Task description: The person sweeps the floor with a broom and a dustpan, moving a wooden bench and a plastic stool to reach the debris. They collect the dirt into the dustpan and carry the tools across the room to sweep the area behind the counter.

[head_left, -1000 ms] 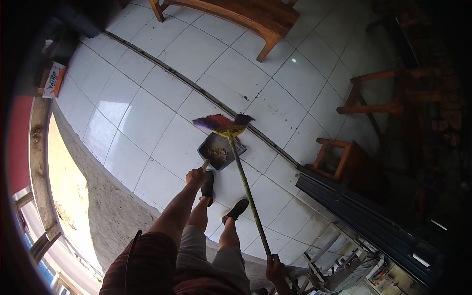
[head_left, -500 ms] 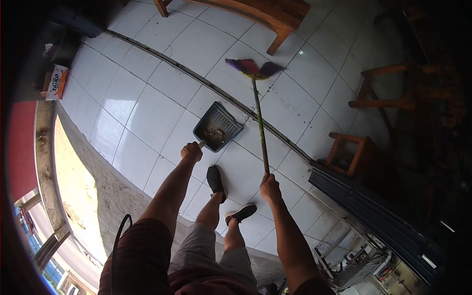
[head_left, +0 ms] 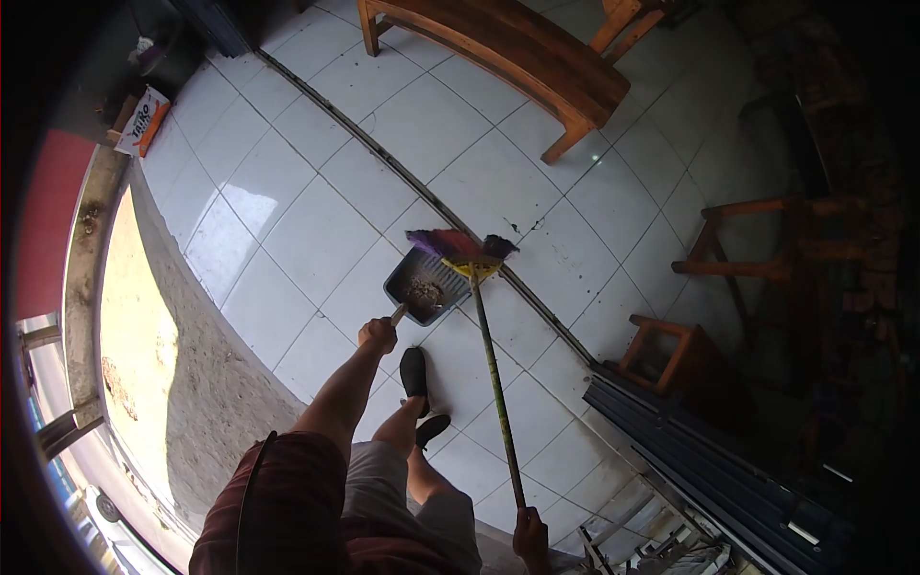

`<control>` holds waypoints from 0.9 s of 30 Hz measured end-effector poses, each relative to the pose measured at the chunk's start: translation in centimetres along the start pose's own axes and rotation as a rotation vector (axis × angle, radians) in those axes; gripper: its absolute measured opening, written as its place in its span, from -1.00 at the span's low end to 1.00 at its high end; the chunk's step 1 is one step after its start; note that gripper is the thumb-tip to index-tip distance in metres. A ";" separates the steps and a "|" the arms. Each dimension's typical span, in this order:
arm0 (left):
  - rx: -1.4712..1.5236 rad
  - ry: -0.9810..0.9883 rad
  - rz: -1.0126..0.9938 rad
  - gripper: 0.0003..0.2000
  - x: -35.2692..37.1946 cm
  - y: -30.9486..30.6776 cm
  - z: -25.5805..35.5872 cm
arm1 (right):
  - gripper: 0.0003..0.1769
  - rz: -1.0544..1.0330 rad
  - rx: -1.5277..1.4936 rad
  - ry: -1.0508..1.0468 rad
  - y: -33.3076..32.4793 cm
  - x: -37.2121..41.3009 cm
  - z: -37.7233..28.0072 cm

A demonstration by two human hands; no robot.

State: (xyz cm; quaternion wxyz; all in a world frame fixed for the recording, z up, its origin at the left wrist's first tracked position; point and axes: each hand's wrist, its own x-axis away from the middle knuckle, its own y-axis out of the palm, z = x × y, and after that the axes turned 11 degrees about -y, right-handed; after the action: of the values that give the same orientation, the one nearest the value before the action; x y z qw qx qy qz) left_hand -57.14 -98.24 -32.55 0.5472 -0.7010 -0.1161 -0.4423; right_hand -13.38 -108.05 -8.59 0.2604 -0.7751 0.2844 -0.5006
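My left hand [head_left: 378,335] is closed round the short handle of a dark grey dustpan [head_left: 395,286]. A small heap of debris [head_left: 423,293] lies in the pan. Lower right, my right hand [head_left: 530,533] grips the end of a long-handled broom [head_left: 496,391]. Its yellow head [head_left: 467,265] with purple and red bristles sits at the ribbed front edge of the dustpan and overlaps it in this view. My two dark shoes stand on the tiles just below the pan.
A metal floor track [head_left: 379,151] runs diagonally across the white tiles. A wooden bench [head_left: 508,48] stands beyond it, with wooden stools [head_left: 661,355] at the right. Dark folded shutter panels [head_left: 690,450] lie along the lower right. A Taiko box [head_left: 144,122] is at upper left.
The broom head has come back from across the track to the dustpan's edge. My right hand has drawn down toward my body with the handle; the left still holds the pan.
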 end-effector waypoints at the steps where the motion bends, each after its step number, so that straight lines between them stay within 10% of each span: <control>1: -0.004 0.005 0.000 -0.74 0.3 0.0 -0.7 | -0.77 0.085 -0.011 -0.064 -0.1 -1.6 0.2; 12: -0.154 0.007 -0.026 -0.74 3.1 0.4 -6.7 | -0.56 0.300 -0.165 0.235 1.3 -18.8 -4.4; 19: -0.087 0.025 -0.087 -0.72 3.3 0.5 -11.1 | -0.65 0.320 -0.122 0.250 13.2 -2.3 -8.6; 21: -0.100 0.047 -0.139 -0.72 2.0 0.0 -14.1 | -0.65 0.213 -0.274 0.545 15.0 1.9 -12.3; 27: -0.263 0.199 -0.095 -0.73 0.9 -4.8 -21.1 | -0.64 0.239 -0.328 0.532 21.4 -1.0 -16.0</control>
State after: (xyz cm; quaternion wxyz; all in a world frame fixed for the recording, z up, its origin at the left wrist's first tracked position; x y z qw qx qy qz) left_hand -70.13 -115.14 -28.47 0.4383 -0.7129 -0.0354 -0.5463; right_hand -32.39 -124.30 -18.11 0.1055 -0.6101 0.5079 -0.5989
